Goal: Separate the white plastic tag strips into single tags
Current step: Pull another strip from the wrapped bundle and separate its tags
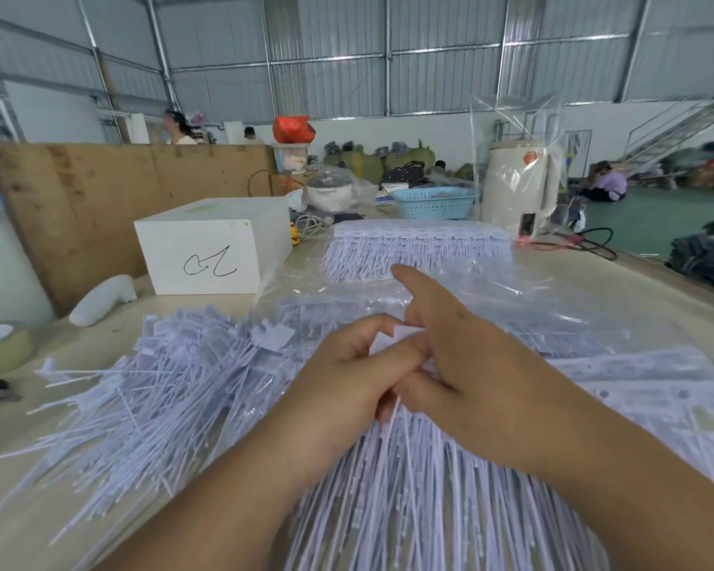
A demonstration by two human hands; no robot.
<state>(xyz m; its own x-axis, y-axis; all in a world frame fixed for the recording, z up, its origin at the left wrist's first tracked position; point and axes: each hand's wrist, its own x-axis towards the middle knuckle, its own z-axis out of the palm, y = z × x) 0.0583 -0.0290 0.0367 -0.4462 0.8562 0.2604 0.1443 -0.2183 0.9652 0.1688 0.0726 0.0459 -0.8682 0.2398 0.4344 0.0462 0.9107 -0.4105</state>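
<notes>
A warehouse table (594,278) holds loose tags (149,397). Left hand (347,372) and right hand (470,364) pinch one tag head (392,337), right forefinger straight. Best to twist near the joint.

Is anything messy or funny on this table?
Yes. The loose single tags lie criss-crossed in a scattered heap on the left, while the uncut strips farther back stay in a neat row. Nothing looks broken.

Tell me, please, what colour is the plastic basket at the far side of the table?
The basket is light blue with a perforated lattice wall, seen in the head view.
</notes>
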